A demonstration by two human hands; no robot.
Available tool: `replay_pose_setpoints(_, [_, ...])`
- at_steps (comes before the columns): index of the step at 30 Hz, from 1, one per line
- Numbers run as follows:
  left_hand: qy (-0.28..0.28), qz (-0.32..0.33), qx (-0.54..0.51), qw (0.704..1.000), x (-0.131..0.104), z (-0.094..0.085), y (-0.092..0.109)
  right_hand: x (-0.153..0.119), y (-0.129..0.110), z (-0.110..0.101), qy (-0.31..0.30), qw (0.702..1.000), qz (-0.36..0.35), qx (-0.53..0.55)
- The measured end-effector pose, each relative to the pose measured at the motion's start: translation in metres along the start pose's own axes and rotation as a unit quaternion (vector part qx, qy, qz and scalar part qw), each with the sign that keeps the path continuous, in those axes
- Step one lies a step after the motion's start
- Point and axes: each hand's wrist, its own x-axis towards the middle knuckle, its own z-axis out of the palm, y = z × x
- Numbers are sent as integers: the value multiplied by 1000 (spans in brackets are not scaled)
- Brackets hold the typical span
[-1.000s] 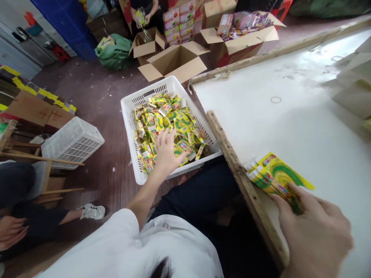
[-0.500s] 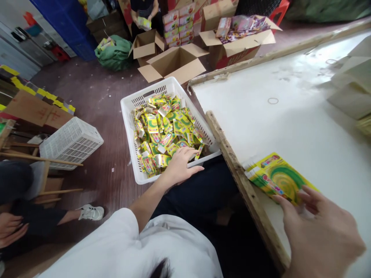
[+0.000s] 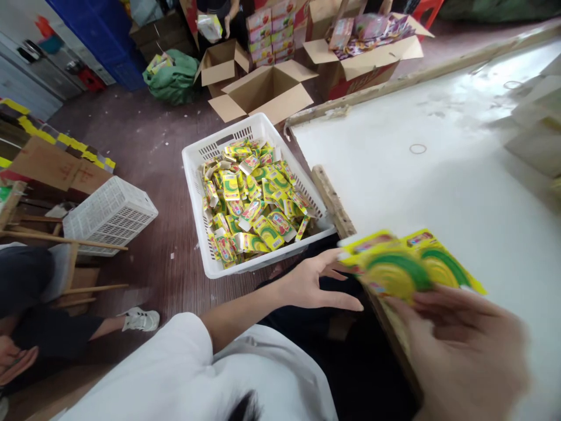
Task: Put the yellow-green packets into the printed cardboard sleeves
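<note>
My right hand (image 3: 468,345), blurred by motion, pinches a flattened yellow and green carton (image 3: 390,266) by its near edge and holds it above the table's wooden rim. Behind it, similar flat cartons (image 3: 445,263) lie on the white tabletop. My left hand (image 3: 322,283) is open, thumb stretched away from the fingers, close to the left end of the held carton. Whether its fingertips touch the carton I cannot tell. Beyond that hand, a white plastic basket (image 3: 209,257) holds many small folded boxes (image 3: 249,202) in the same yellow and green print.
A wooden strip (image 3: 333,202) edges the white table (image 3: 385,175). Open cardboard boxes (image 3: 280,93) stand past the basket, near a green sack (image 3: 172,79). One co-worker (image 3: 219,14) holds a pack at the back; another person (image 3: 30,327) sits at left beside a white crate (image 3: 109,213).
My right hand has lifted a flat carton off the table and moved it left. My left hand has left the basket's edge, where a box now lies on the pile, and come right.
</note>
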Motion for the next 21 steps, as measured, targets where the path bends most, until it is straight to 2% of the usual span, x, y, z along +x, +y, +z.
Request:
replay_pose_setpoints(2, [34, -3, -99, 994, 6, 13, 0, -15, -18, 20, -78, 995, 0, 69])
replay_pose_setpoints(3, [64, -12, -133, 989, 8, 18, 2, -22, -24, 29, -91, 991, 4, 94])
replay_pose_setpoints(6, [166, -29, -156, 973, 9, 25, 5, -35, -27, 51, -81, 985, 32, 148])
replay_pose_setpoints(8, [199, -19, -123, 972, 4, 24, 5, -39, -23, 58, -87, 981, 44, 167])
replay_pose_setpoints(12, [164, 28, -46, 985, -8, 17, 0, -40, -19, 61, -118, 973, 46, 193])
replay_pose_setpoints(15, [134, 80, -83, 984, -11, 16, -1, -40, -23, 60, -95, 972, 35, 213])
replay_pose_setpoints(18, [148, 120, -153, 970, -10, 18, 1, -41, -28, 58, -106, 961, 28, 254])
replay_pose_setpoints(21, [178, 135, -155, 962, -8, 19, 2, -42, -28, 58, -146, 948, 26, 281])
